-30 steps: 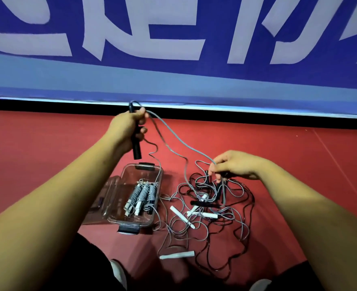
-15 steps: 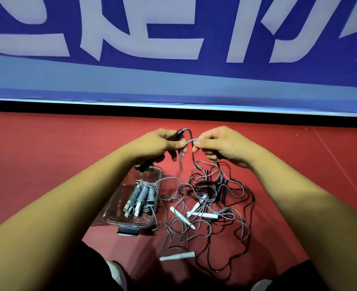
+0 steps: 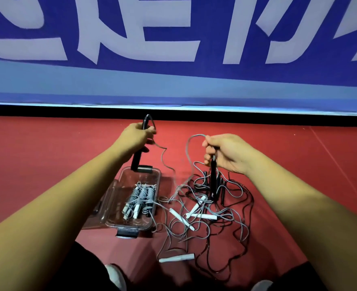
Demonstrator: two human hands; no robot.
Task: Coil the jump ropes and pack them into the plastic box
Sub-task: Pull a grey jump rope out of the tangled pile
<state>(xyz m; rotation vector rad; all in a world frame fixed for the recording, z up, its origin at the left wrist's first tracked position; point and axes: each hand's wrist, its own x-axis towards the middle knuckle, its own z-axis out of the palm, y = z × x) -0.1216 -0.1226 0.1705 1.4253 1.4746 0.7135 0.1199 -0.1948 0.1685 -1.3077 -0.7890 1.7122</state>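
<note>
My left hand (image 3: 136, 137) grips a black rope handle (image 3: 136, 162) upright above the far end of the clear plastic box (image 3: 118, 206). A grey cord (image 3: 165, 156) runs from it down toward the pile. My right hand (image 3: 225, 152) pinches the grey cord's loop and holds a second black handle (image 3: 213, 177) hanging point down over the tangled pile of grey and black ropes (image 3: 211, 217) on the floor. Coiled grey ropes (image 3: 141, 198) lie inside the box.
White handles (image 3: 181, 216) lie in the tangle, and one more white handle (image 3: 176, 258) sits nearer me. The box lid (image 3: 98, 208) leans at the box's left. A blue banner wall (image 3: 173, 49) closes off the red floor ahead. My knees are at the bottom edge.
My hands, close together half a second ago, have drawn apart. The left hand rose and moved left with its handle; the right hand now holds a black handle hanging down.
</note>
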